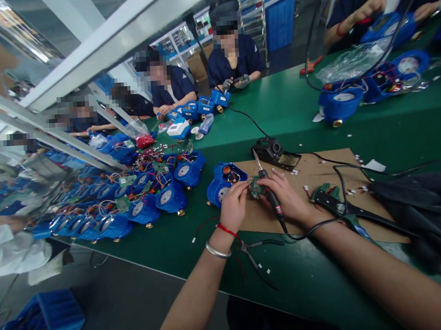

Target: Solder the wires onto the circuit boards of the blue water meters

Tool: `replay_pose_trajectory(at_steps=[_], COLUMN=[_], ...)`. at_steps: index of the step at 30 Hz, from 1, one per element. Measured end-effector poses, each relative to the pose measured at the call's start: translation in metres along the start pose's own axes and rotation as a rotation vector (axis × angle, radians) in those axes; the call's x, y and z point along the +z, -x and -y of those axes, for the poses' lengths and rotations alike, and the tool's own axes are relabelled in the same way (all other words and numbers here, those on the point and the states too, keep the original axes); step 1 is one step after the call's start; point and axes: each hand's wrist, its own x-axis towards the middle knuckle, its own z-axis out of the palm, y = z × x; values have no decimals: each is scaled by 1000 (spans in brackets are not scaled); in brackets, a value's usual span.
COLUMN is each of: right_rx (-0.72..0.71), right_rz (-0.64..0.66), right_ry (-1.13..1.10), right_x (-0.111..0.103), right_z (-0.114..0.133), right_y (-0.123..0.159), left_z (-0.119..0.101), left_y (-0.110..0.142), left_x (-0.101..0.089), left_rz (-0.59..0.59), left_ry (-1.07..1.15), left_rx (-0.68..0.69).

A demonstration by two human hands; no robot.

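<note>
My left hand is closed, its fingertips pinched at the left edge of a small green circuit board. In my right hand is a soldering iron, its bare tip pointing up and away from the board. The thumb and fingers of that hand also reach the board's right side. Just behind my left hand stands an open blue meter housing with a white dial and parts inside. Whether a wire is between my left fingertips is hidden.
A soldering stand rests at the back of a cardboard sheet. Wire strippers lie at right, pliers in front. Rows of blue meters fill the left. The iron's black cable crosses my right forearm. Co-workers sit opposite.
</note>
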Motion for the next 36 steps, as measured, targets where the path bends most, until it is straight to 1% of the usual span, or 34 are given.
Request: replay_pose_trajectory(at_steps=[6, 10, 13, 17, 19, 22, 27, 33, 36], right_rx=[26, 53, 65, 182, 241, 288, 308, 319, 331], right_rz=[10, -5, 0, -12, 6, 37, 46, 59, 57], right_ry=[24, 60, 46, -11, -40, -56, -53, -64, -61], right_x=[-4, -5, -3, 4, 6, 9, 9, 7, 6], right_z=[-7, -9, -10, -11, -12, -13, -16, -14, -12], right_y=[0, -2, -4, -3, -2, 0, 1, -3, -4], left_z=[5, 11, 15, 18, 18, 21, 21, 16, 16], left_y=[-5, -9, -11, -11, -11, -9, -8, -11, -11], left_x=[7, 11, 15, 16, 16, 17, 19, 16, 17], left_rz=[28, 15, -5, -30, -24, -30, -74, -55, -73], left_ry=[-10, 17, 36, 77, 103, 169, 262, 231, 238], left_rx=[-11, -82, -117, -125, -125, -147, -285, -301, -305])
